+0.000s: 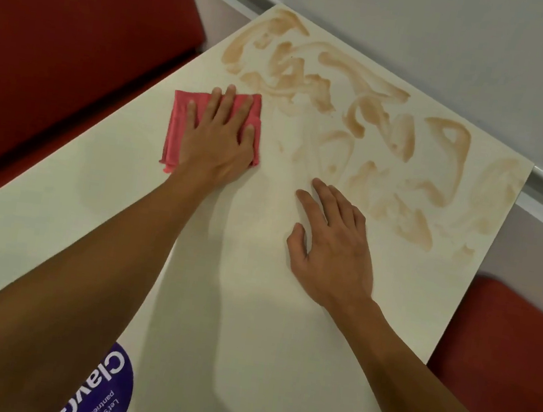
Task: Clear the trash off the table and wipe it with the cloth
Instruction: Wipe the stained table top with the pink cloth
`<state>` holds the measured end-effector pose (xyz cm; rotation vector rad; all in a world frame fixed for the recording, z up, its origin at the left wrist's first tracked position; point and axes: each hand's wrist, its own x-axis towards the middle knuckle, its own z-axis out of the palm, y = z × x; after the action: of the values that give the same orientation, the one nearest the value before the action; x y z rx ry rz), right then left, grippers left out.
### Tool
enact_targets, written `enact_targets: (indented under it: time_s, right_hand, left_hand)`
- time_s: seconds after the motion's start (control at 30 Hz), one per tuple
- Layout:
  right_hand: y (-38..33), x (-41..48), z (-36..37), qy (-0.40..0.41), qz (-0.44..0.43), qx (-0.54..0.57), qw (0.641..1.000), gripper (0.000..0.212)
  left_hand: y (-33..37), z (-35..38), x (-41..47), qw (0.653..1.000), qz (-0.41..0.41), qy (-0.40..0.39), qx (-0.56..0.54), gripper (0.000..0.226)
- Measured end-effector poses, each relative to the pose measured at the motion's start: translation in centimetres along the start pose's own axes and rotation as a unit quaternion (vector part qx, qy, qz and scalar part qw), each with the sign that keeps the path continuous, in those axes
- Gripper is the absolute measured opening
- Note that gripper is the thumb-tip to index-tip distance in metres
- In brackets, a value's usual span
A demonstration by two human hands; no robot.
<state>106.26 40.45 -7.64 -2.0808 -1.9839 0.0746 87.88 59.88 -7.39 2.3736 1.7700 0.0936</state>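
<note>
A folded pink cloth (180, 117) lies near the left edge of the cream table (250, 306). My left hand (218, 136) presses flat on it with its fingers spread and straight. To the right, my right hand (332, 245) rests on the bare tabletop, fingers relaxed and holding nothing. Brown smeared stains (371, 118) cover the far half of the table, beyond both hands. No trash shows on the table.
Red padded seats stand at the left (58, 56) and at the lower right (512, 358). A grey wall with a pale ledge (457, 40) runs along the far table edge. A round purple sticker (108, 388) sits near the front edge.
</note>
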Motion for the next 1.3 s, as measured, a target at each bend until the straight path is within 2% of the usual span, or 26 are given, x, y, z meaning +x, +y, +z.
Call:
enact_targets:
  time_s: [0.07,0.13,0.23,0.33,0.4,0.47,0.53,0.63,0.73,0.83,0.93,1.03,1.1,1.17,1.23,1.3]
  right_hand:
    - [0.0,0.1,0.1,-0.005,-0.001,-0.003,1.0,0.053]
    - [0.1,0.0,0.1,-0.007,-0.002,-0.004,1.0,0.053]
    - [0.1,0.0,0.1,-0.004,0.0,-0.001,1.0,0.053]
    - [0.1,-0.1,0.1,-0.007,0.003,-0.001,1.0,0.054]
    - [0.1,0.0,0.1,-0.01,0.004,0.002,1.0,0.054]
    - [0.1,0.0,0.0,-0.011,0.002,0.0,1.0,0.054]
    - [0.1,0.0,0.1,-0.009,0.004,-0.001,1.0,0.054]
    - [0.0,0.0,0.2,-0.009,0.005,0.008,1.0,0.054]
    - [0.1,-0.1,0.1,-0.006,0.005,0.004,1.0,0.054]
    - [0.2,-0.2,0.1,-0.006,0.003,0.013,1.0,0.054]
    - [0.2,-0.2,0.0,-0.008,0.005,0.019,1.0,0.054]
    - [0.1,0.0,0.2,0.001,0.006,0.025,1.0,0.053]
    - [0.1,-0.2,0.2,0.007,0.007,0.029,1.0,0.052]
    - [0.2,-0.3,0.2,0.013,0.005,0.033,0.999,0.052]
    - [0.3,-0.2,0.3,0.01,0.003,0.035,0.999,0.052]
    - [0.3,-0.2,0.2,0.006,0.006,0.036,0.999,0.053]
  left_hand:
    - [-2.1,-0.3,-1.0,1.0,0.012,-0.006,0.007,0.063]
    - [-3.7,-0.9,0.4,0.999,-0.043,-0.002,0.018,0.064]
    - [-2.2,-1.1,4.2,0.995,-0.099,-0.005,0.002,0.066]
    - [0.2,-0.7,4.3,0.999,-0.043,-0.009,-0.002,0.065]
    - [-0.7,-0.5,2.0,1.0,0.0,-0.01,0.002,0.063]
    - [-2.3,-0.6,0.2,1.0,-0.008,0.0,0.008,0.062]
    - [-2.9,-0.9,1.7,0.999,-0.05,-0.001,0.015,0.063]
    - [-0.9,-0.9,4.8,0.996,-0.094,-0.011,0.0,0.065]
    - [1.4,-0.2,3.0,0.999,-0.032,-0.008,0.0,0.064]
    - [0.3,0.1,-2.4,1.0,0.002,-0.009,-0.005,0.062]
    - [-2.1,-0.3,-4.7,0.999,-0.042,0.0,-0.002,0.062]
    - [-1.4,-0.5,-1.0,0.995,-0.095,-0.006,-0.007,0.064]
    - [1.1,-0.3,0.8,0.997,-0.078,-0.012,-0.013,0.065]
    - [3.0,0.2,0.3,1.0,-0.019,-0.011,-0.004,0.063]
    - [2.6,0.3,-2.4,0.999,0.03,-0.014,0.002,0.062]
    - [0.6,0.2,-4.9,1.0,0.027,-0.005,0.005,0.061]
